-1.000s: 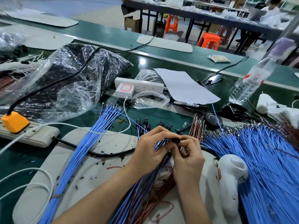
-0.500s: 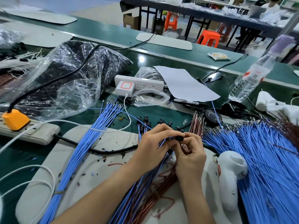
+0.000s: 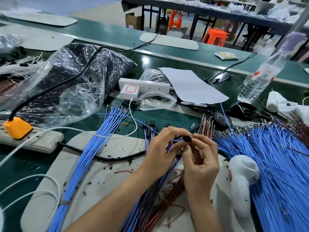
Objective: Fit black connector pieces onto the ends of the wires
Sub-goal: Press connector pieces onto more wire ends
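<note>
A worker's right hand (image 3: pixel 200 158) is pinching a black connector (image 3: pixel 187 139) over the bench, facing the blue wire (image 3: pixel 174 140) tip that the left hand (image 3: pixel 160 148) is gripping just beside it.

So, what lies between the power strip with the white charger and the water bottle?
In the head view, a white sheet of paper lies flat between the white power strip and the water bottle.
</note>
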`<state>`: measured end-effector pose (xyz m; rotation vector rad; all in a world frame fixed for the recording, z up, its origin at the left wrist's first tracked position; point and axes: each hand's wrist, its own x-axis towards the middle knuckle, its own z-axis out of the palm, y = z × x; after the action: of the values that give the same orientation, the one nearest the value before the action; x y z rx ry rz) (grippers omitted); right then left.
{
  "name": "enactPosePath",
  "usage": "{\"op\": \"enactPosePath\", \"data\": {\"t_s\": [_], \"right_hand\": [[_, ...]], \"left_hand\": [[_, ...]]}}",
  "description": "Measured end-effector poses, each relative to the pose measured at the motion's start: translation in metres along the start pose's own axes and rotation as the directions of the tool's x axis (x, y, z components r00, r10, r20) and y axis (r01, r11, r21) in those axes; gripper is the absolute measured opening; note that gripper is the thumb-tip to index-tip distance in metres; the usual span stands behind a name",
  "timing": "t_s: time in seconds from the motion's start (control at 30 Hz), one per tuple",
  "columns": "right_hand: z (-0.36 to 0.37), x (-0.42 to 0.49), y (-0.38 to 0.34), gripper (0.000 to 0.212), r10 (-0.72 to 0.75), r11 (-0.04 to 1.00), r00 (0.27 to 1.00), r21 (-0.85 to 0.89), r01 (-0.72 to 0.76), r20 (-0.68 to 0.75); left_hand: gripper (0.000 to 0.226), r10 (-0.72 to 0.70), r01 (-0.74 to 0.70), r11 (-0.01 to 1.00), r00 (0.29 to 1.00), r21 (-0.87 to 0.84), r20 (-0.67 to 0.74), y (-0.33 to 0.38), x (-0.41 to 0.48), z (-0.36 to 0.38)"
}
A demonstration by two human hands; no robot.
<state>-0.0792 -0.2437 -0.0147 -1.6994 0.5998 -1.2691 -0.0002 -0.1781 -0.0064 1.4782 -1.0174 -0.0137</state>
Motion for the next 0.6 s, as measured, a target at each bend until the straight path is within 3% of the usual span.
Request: {"op": "enactPosePath", "data": {"t_s": [0.17, 0.3, 0.47, 0.6], "right_hand": [[-0.001, 0.001, 0.000, 0.023, -0.036, 0.999, 0.998, -0.026, 0.035, -0.050], [-0.001, 0.000, -0.002, 0.021, -0.114, 0.990, 0.993, -0.093, 0.111, -0.029], [-0.002, -0.001, -0.001, 0.019, -0.185, 0.974, 0.979, -0.145, 0.172, -0.081], [-0.002, -0.001, 0.000, 0.015, -0.212, 0.970, 0.975, -0.133, 0.201, -0.074]], "left_hand": [[0.033, -0.052, 0.051, 0.998, 0.999, -0.030, -0.012, 0.000, 0.001, -0.005], [0.019, -0.050, 0.050, 0.999, 0.998, -0.017, 0.026, -0.005, -0.001, -0.003], [0.024, -0.124, 0.142, 0.962, 0.988, -0.233, 0.092, -0.010, -0.002, -0.002], [0.016, -0.095, 0.105, 0.979, 0.993, -0.172, 0.066, -0.014, -0.001, -0.002]]}}
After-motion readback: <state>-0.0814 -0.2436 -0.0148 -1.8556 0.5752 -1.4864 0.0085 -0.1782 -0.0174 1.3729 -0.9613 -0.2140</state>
